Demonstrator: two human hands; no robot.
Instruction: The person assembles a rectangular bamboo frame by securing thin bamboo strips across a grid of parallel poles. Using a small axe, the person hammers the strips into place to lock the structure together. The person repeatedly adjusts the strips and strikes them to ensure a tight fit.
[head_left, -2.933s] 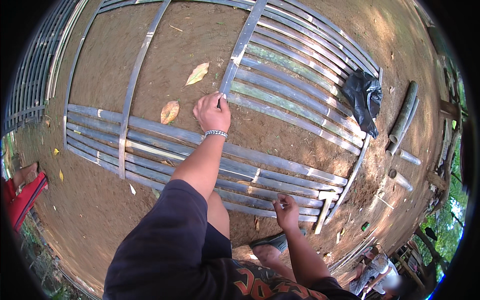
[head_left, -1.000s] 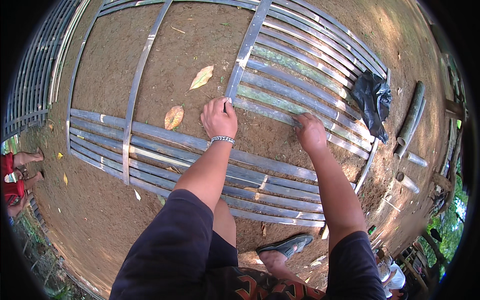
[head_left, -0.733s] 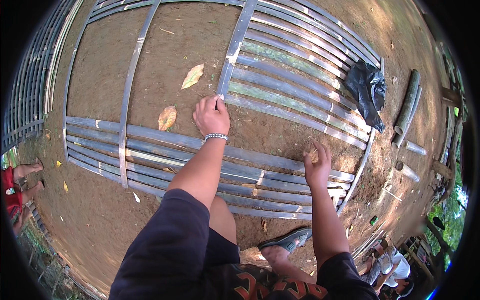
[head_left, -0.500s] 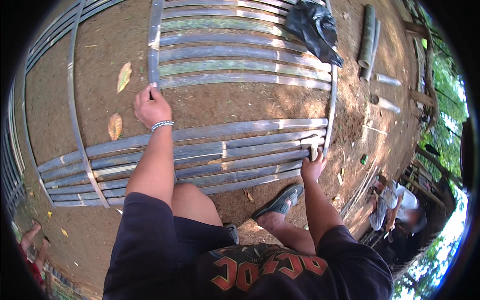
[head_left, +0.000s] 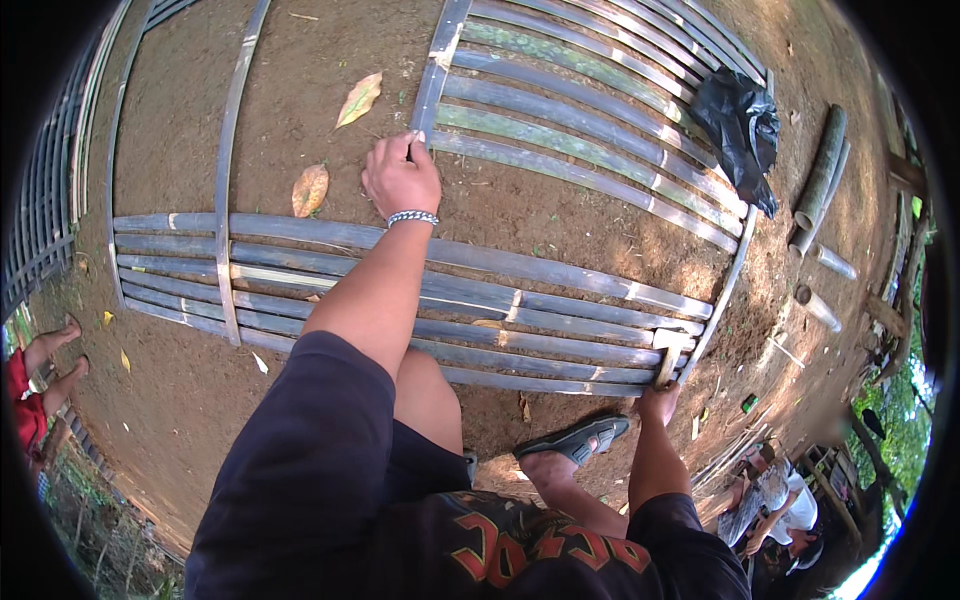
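Observation:
My left hand (head_left: 402, 178) is closed in a pinch at the near end of a dark bamboo cross strip (head_left: 440, 70). A braided bracelet is on its wrist. The strip runs away from me, along the ends of several bamboo slats (head_left: 570, 158). My right hand (head_left: 658, 402) is wrapped round the handle of a hammer (head_left: 672, 341). The hammer's pale head rests over or just above the right end of the nearer group of bamboo slats (head_left: 470, 295), beside the side strip (head_left: 722, 290). How the fingers meet the strip's end is partly hidden.
A black plastic bag (head_left: 738, 130) lies on the frame's far right. Cut bamboo tubes (head_left: 822, 165) lie beyond it. Dry leaves (head_left: 310, 190) dot the dirt. A person (head_left: 785, 505) sits at the right; another person's bare legs (head_left: 55, 365) show at the left.
The view has turned, so the frame and bag now appear farther right and tilted. My left hand stays at the strip's end, and my right hand keeps the hammer near the slats' right end.

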